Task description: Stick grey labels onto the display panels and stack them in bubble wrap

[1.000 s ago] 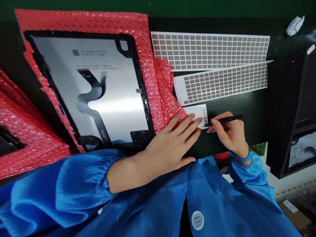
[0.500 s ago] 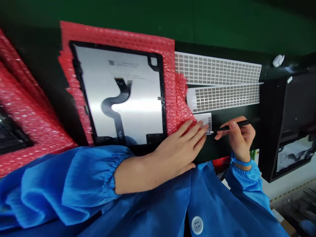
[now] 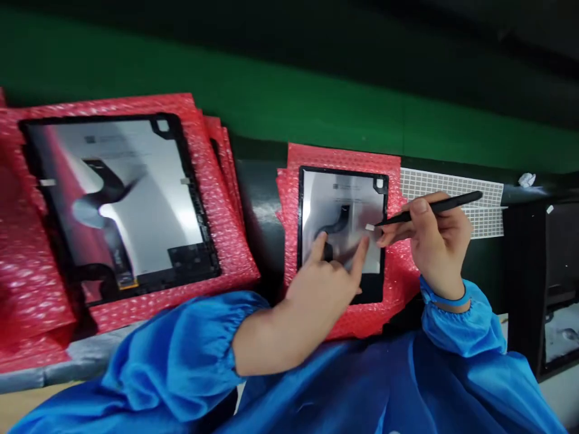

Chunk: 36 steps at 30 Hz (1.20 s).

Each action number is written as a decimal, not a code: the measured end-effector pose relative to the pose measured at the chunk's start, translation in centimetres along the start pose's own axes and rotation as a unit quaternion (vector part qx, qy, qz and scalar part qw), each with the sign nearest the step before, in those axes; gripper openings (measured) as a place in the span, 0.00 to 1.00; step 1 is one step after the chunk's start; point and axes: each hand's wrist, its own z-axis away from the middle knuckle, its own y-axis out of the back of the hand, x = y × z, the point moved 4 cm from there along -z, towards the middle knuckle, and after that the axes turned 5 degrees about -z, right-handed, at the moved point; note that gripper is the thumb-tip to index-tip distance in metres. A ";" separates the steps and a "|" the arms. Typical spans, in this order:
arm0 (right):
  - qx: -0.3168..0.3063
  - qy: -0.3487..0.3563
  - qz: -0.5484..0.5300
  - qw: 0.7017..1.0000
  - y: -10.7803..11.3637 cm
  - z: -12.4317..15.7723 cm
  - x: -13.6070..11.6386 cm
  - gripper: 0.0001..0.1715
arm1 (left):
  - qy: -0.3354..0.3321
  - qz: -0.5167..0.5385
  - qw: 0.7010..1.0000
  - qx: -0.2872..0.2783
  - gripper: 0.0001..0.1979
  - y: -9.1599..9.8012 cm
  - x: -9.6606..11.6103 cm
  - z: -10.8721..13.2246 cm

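My left hand (image 3: 321, 283) rests over the lower part of a tablet screen panel (image 3: 357, 190), which lies back side up in a black frame. Two of its fingers are stretched out and apart; one touches the panel's dark ribbon cable (image 3: 337, 226). Closed around black tweezers (image 3: 434, 207), my right hand (image 3: 436, 244) is at the panel's right edge. At the tweezers' tip is a small pale sticker (image 3: 370, 228), over the silver back; whether it touches the surface I cannot tell. Red bubble wrap (image 3: 344, 155) lies beneath the panel.
To the left, another screen panel (image 3: 158, 199) lies on stacked red bubble wrap (image 3: 226, 253). Sticker sheets (image 3: 452, 185) with small grid squares are at the right, partly behind my right hand. Beyond them are crumpled paper (image 3: 527, 179) and a black box (image 3: 525, 271).
The view has swung left. My left hand has moved from the small sticker sheet onto the panel. My right hand has brought the tweezers from that sheet to the panel, a sticker at their tip.
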 end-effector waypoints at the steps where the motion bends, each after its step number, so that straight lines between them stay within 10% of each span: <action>1: -0.012 -0.011 -0.002 1.000 -1.3 -0.2 0.0 0.16 | 0.008 0.000 1.000 0.005 0.42 -0.1 0.7 0.0; 9: -0.073 -0.068 0.004 0.995 -6.9 -1.2 2.7 0.20 | -0.013 0.026 0.998 0.064 0.33 0.4 1.2 1.5; 36: -0.099 -0.078 0.090 0.988 -7.2 -1.6 3.8 0.17 | -0.002 0.022 0.996 0.084 0.21 1.2 -1.3 1.9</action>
